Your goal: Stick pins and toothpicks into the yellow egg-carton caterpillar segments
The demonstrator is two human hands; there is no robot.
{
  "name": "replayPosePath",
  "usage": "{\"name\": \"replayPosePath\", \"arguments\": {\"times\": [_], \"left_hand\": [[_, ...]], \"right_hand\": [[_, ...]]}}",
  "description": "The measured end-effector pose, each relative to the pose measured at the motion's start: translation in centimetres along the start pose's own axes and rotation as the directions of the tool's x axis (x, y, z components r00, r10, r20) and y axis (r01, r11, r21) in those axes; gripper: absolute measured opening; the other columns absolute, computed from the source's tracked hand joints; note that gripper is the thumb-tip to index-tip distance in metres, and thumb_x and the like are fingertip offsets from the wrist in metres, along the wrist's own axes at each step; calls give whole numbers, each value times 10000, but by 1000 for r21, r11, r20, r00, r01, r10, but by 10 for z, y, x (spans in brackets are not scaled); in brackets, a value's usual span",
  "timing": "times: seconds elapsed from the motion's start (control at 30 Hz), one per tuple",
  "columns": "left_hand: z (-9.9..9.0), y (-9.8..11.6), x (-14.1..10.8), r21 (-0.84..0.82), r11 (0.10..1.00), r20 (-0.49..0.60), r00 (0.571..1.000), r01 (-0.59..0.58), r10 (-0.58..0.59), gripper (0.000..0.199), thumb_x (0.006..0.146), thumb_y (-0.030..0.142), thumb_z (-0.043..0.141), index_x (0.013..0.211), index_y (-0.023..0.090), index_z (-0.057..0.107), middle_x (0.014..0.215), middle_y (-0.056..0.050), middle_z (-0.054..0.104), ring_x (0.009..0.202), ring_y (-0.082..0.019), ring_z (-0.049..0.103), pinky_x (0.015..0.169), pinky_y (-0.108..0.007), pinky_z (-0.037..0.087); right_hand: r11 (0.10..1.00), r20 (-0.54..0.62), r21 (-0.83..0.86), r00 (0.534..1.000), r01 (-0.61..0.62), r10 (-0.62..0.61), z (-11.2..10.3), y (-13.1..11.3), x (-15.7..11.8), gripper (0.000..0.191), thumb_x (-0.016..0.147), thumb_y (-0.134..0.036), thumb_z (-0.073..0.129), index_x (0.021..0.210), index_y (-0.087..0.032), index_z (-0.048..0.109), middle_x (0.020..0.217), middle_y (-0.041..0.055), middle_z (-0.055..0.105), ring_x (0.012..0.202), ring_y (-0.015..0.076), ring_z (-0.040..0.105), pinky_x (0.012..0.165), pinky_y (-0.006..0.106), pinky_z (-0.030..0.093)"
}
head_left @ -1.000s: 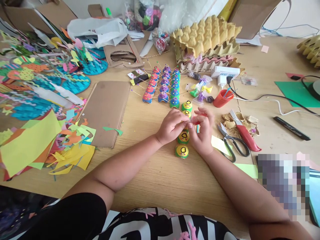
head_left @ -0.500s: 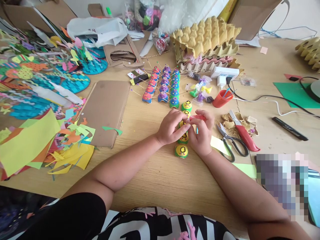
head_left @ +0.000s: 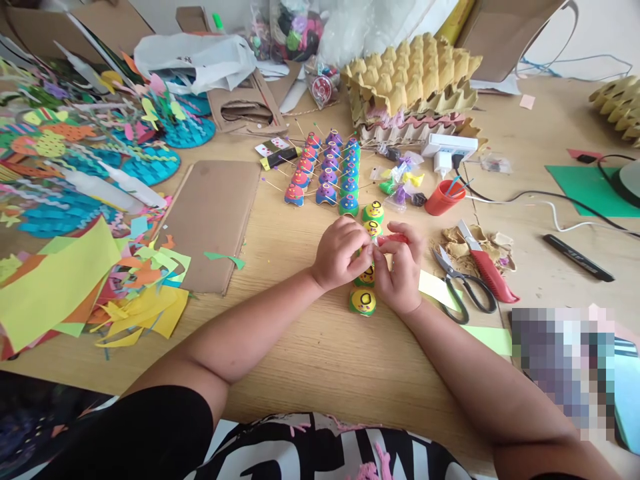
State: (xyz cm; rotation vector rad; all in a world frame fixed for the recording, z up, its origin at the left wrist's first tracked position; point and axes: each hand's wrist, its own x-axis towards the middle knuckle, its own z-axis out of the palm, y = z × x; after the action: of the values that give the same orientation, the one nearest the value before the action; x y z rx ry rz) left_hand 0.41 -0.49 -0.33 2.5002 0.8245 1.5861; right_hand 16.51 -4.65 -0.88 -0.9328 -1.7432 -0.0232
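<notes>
In the middle of the head view, my left hand point(head_left: 343, 252) and my right hand point(head_left: 401, 272) meet at their fingertips. A small red packet point(head_left: 393, 239), seemingly clay in clear plastic, is held in my right fingers. My left thumb and forefinger pinch right beside its end; what lies between them is too small to make out. Under the hands runs a row of egg-carton humps painted yellow and green, its front hump point(head_left: 363, 302) showing a face and its middle partly hidden. Farther off stand red-blue point(head_left: 294, 195), purple-blue point(head_left: 326, 194) and blue-green point(head_left: 349, 203) rows with pins.
Scissors point(head_left: 463, 283), a red-handled knife point(head_left: 493, 273) and an orange cup point(head_left: 445, 198) are on the right. Small clay bags point(head_left: 400, 177) lie behind the hands. Egg trays point(head_left: 410, 77) are stacked at the back. Cardboard point(head_left: 207, 223) and paper scraps point(head_left: 55, 287) cover the left.
My fingertips have drawn closer together around the end of the red packet. My right hand has shifted slightly left; the things on the table stay in place.
</notes>
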Motion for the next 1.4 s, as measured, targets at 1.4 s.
{"name": "replayPosePath", "arguments": {"times": [1.4], "left_hand": [[1, -3, 0, -37, 986, -171, 971, 163, -166, 78, 1001, 286, 620, 991, 223, 575, 925, -31, 680, 889, -167, 612, 834, -323, 507]], "right_hand": [[692, 49, 557, 849, -460, 526, 7, 6, 1, 287, 938, -314, 746, 1201, -321, 629, 1044, 17, 702, 943, 173, 710, 854, 364, 631]]}}
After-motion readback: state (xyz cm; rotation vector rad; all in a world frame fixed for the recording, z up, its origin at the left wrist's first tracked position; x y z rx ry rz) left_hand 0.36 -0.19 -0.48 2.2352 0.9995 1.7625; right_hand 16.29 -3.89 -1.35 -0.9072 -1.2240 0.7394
